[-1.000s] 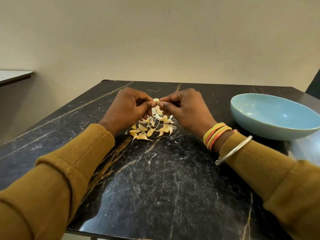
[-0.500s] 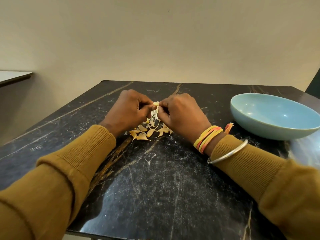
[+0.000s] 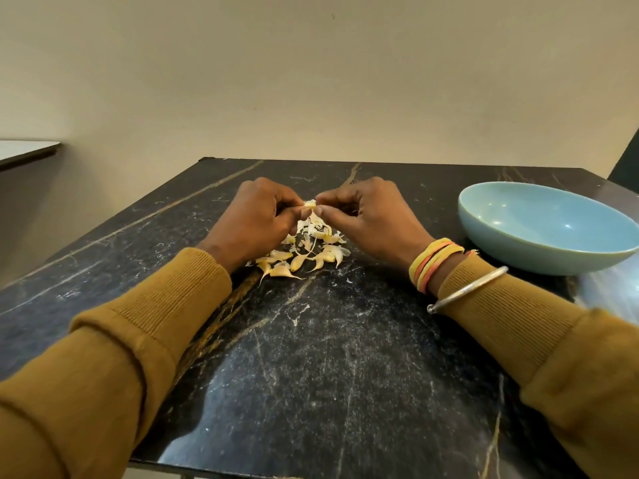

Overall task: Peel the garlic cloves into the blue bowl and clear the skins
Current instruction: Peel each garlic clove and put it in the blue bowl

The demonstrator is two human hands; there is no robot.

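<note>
Small papery garlic clove (image 3: 310,204) between curled fingers (image 3: 332,199)

One view only: wide-angle head cam, aimed forward and down across the black table (image 3: 311,375). Close in: sleeves (image 3: 138,340) enter from both lower corners, left hand (image 3: 252,219) and right hand (image 3: 377,219) meet on a garlic clove (image 3: 310,204) just above frame centre. Wall (image 3: 311,81) fills the top third; blue bowl (image 3: 518,250) at right edge.

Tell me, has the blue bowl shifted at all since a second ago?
No. The blue bowl lies in the same spot as before, near the far right corner of the table, with its rim just as close to the right edge.
</note>
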